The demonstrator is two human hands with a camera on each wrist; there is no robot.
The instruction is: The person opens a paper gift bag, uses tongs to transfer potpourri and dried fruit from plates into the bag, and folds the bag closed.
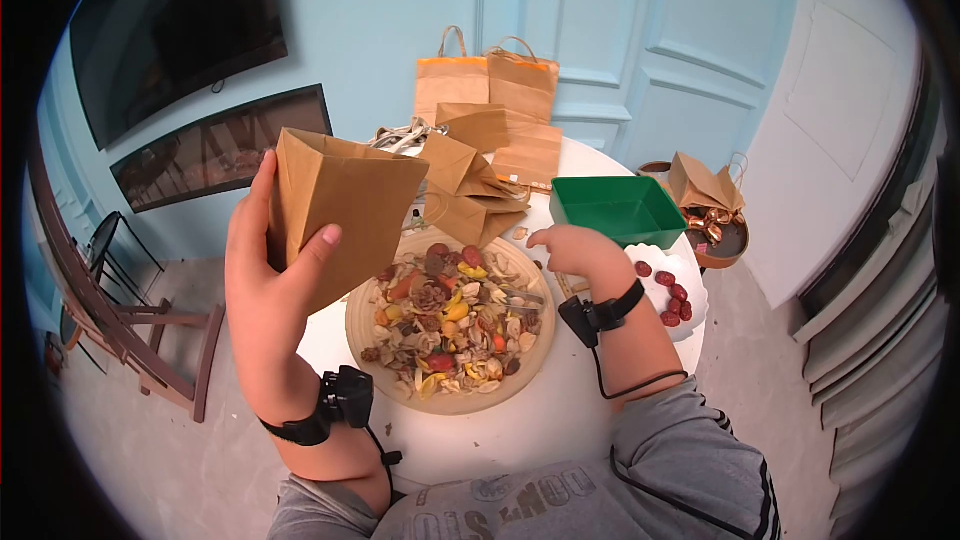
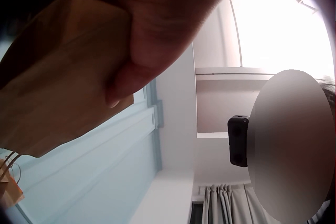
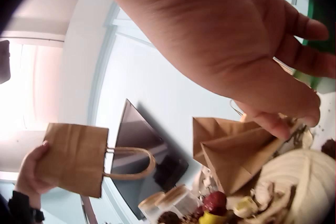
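My left hand (image 1: pixel 270 270) grips a small brown paper bag (image 1: pixel 350 215), raised at the left above the plate, thumb on its near face. A looped handle (image 3: pixel 139 163) of this bag shows in the right wrist view. My right hand (image 1: pixel 585 255) hovers with bent, relaxed fingers past the plate's right side, near the green bin (image 1: pixel 620 210); nothing shows between thumb and fingers in the right wrist view. Below both hands lies a round pale plate (image 1: pixel 375 385) heaped with mixed dried pieces (image 1: pixel 450 325), brown, cream, yellow and red.
Brown paper bags (image 1: pixel 460 180) lie behind the plate, and taller handled bags (image 1: pixel 520 90) stand by the wall. A white scalloped dish (image 1: pixel 695 275) at the right holds dried red dates (image 1: pixel 668 280). Beyond the table sits a round container (image 1: pixel 725 250) with shiny copper-coloured items.
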